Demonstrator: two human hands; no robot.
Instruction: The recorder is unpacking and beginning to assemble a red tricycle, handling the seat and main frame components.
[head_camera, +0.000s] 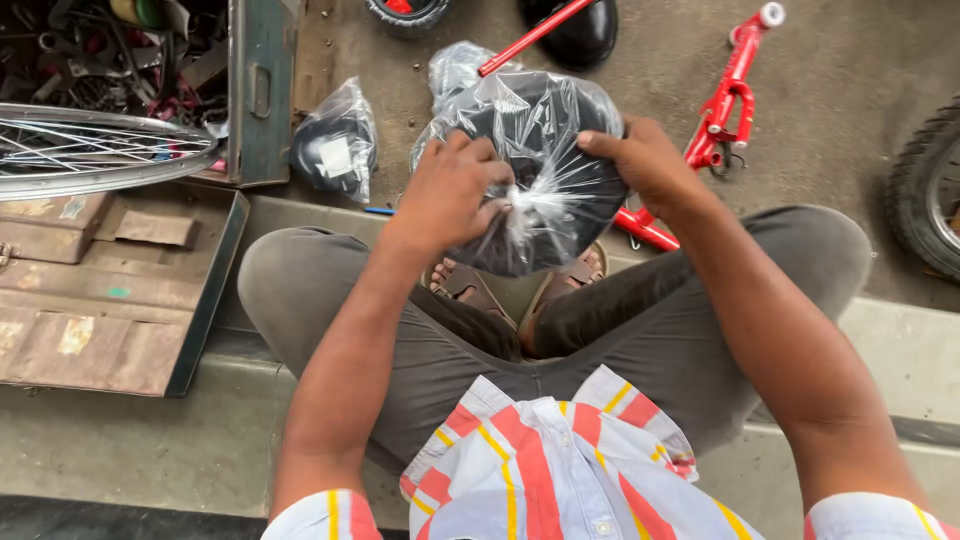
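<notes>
Head view looks straight down on a person sitting cross-legged on a concrete ledge (900, 350), grey trousers and a striped shirt filling the bottom of the picture. Both hands are closed on a clear plastic bag (545, 165) with a round black part inside, held above the sandalled feet. The left hand (450, 190) grips the gathered neck of the bag, where the plastic bunches white and tight, and the right hand (645, 160) clamps the far side with its fingers curled over the edge.

As far as I can judge, the unwrapping has barely begun: the bag looks closed, the knot or twist at the neck seems intact, and the black part is wholly inside. Opening it and drawing the part out are both left to do.

A second bagged black part (335, 140) lies on the ground just beyond the left knee, also sealed, and a third bag peeks out behind the held one. A red bicycle frame (720, 110) lies on the dusty floor to the right, with a tyre (925, 190) at the edge. To the left a spoked wheel rim (90, 150) rests across an open, rusted metal toolbox (110, 290) crammed with oddments. It looks like a repair workshop, gritty and well used.
</notes>
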